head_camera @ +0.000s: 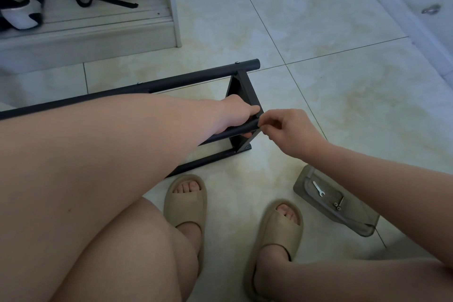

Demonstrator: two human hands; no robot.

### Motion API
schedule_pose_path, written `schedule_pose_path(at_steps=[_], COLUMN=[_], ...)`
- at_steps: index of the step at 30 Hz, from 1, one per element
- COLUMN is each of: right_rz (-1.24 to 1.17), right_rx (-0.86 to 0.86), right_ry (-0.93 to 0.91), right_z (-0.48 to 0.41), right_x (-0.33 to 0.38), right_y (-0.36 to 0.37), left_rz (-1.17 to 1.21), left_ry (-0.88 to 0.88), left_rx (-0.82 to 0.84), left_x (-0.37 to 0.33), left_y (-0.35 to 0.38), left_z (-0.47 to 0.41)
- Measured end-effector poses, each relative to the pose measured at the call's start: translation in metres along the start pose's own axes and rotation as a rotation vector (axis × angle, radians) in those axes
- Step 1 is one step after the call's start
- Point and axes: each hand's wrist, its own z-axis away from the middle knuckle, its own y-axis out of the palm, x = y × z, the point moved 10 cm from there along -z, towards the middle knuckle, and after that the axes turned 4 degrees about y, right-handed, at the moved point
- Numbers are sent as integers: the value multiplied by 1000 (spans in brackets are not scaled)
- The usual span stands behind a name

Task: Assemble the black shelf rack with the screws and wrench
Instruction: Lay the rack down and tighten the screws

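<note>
On the tiled floor (318,19), head view: the black shelf rack (171,81) lies on its side, partly built, just beyond the person's feet.
Left hand (236,114): fingers curl round a middle crossbar (231,131) near its end, with the thumb against the side frame (242,91).
Right hand (291,130): thumb and forefinger pinch the side frame's outer edge where that crossbar ends.
Wrench (318,188): lies with two screws (339,205) in a clear pouch (355,220) on the floor, beneath the right forearm and apart from the rack.
Feet: in tan slippers (186,203).
</note>
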Motion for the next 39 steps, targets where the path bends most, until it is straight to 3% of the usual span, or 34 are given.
schedule_pose_path(at_steps=[3, 9, 14, 22, 32, 39], right_rz=[-136, -114, 98, -249, 133, -296], right_rx=[49, 41, 15, 15, -42, -61], right_ry=[118, 127, -14, 104, -92, 192], right_z=[1, 4, 6, 9, 6, -3], right_x=[-9, -4, 6, -29, 1, -23], right_y=[5, 11, 5, -7, 1, 5], left_rz=[-4, -8, -49, -37, -41, -8], left_ry=[-2, 24, 8, 3, -5, -2], left_rx=[0, -10, -13, -13, -10, -1], left_x=[0, -2, -2, -5, -2, -2], left_y=[0, 0, -1, -2, 0, 1], left_z=[0, -1, -2, 2, 3, 2])
